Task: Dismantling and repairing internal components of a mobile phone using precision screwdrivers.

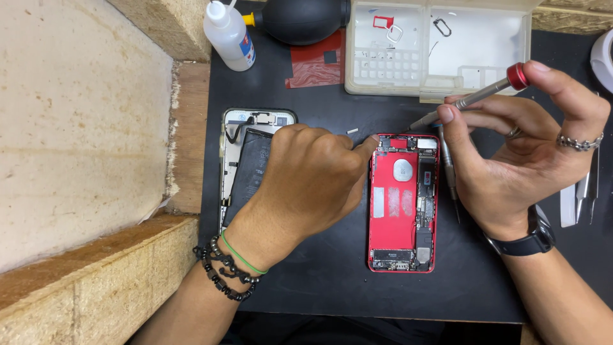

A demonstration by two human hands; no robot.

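An opened red phone body (401, 204) lies face up on the black mat (319, 268), its circuit boards showing. My left hand (306, 182) rests fist-like beside it, the index fingertip touching the phone's top left corner. My right hand (523, 147) holds a slim metal screwdriver with a red cap (472, 99), its tip pointing down at the phone's top edge. Under my left hand lies a second opened phone (246, 160) with a black battery, partly hidden by the hand. A tiny metal part (352, 131) sits on the mat between the two phones.
A clear plastic parts tray (440, 48) stands at the back. A white squeeze bottle (230, 35), a black rubber blower (303, 19) and a red sheet (316, 64) lie beside it. Tweezers (587, 185) lie at the right. Wooden blocks (96, 160) wall in the left side.
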